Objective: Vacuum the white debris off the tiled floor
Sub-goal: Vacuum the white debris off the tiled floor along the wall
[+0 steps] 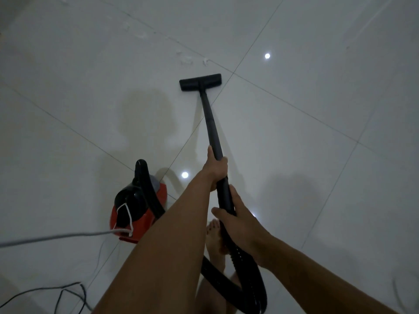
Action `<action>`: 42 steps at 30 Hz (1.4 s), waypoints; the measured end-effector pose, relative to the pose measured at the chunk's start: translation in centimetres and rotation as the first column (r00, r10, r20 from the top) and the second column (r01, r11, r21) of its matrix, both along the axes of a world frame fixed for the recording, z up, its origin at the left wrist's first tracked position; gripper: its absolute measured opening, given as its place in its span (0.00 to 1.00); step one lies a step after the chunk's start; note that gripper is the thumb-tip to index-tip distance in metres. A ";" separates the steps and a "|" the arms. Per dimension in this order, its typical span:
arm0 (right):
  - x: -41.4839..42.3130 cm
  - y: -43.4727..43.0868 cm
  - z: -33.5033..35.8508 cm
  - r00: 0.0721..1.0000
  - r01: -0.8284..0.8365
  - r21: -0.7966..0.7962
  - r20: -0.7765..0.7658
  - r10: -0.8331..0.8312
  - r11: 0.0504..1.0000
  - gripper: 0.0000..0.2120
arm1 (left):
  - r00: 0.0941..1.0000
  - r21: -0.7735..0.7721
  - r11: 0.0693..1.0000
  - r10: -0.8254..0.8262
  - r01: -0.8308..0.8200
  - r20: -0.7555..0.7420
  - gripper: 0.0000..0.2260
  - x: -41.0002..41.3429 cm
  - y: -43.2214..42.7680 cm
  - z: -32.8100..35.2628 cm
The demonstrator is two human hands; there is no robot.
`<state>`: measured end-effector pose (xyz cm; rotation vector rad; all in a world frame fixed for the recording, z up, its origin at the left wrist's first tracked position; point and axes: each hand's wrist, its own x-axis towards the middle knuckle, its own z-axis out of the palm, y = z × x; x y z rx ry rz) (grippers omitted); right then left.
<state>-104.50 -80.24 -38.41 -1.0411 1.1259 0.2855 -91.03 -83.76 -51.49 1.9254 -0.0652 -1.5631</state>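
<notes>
Two hands, left hand [216, 169] and right hand [238, 219], grip the smooth black wand [212, 123] over glossy tiles [317, 155].

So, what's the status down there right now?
Left hand and right hand both gripping the wand. Floor head short of the white debris. Grey cord trails left, clear of the path.

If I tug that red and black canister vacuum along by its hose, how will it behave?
The red and black canister vacuum looks squat, so it probably slides over the glossy tiled floor rather than tipping. The ribbed black hose loops slackly, so slack likely goes first.
</notes>
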 end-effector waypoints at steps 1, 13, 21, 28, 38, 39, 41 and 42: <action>-0.2 0.2 -0.1 0.999 0.035 0.026 0.017 -0.035 0.999 0.34 | 1.000 -0.005 1.000 0.001 -0.001 0.003 0.31 -0.2 0.2 0.0; -1.7 2.7 -0.6 0.998 0.058 -0.019 -0.001 -0.058 0.998 0.29 | 0.994 0.047 0.996 -0.082 0.079 0.073 0.30 -1.9 1.7 1.7; -2.1 2.5 -1.0 1.000 -0.001 -0.037 0.007 0.002 0.999 0.31 | 0.993 0.050 0.995 -0.093 0.090 0.069 0.31 -2.2 1.4 1.7; -2.2 0.9 -3.3 0.998 -0.062 -0.018 -0.033 0.061 0.998 0.33 | 0.995 0.051 0.997 -0.067 0.063 0.076 0.32 -2.2 0.3 0.0; -1.3 -2.2 -6.9 0.984 -0.163 -0.078 -0.084 0.156 0.984 0.35 | 0.995 0.014 1.000 -0.024 0.023 0.096 0.31 -1.1 -2.8 -2.1; -1.2 -2.4 -7.0 0.983 -0.170 -0.082 -0.085 0.164 0.982 0.35 | 0.994 0.017 0.999 -0.029 0.027 0.103 0.31 -1.0 -2.9 -2.3; -1.3 -2.8 -7.5 0.983 -0.171 -0.090 -0.086 0.163 0.981 0.36 | 0.993 0.021 0.999 -0.035 0.033 0.114 0.31 -0.9 -3.2 -2.6; -1.3 -3.0 -7.7 0.983 -0.169 -0.091 -0.081 0.162 0.981 0.35 | 0.992 0.022 0.999 -0.036 0.034 0.120 0.31 -1.0 -3.4 -2.7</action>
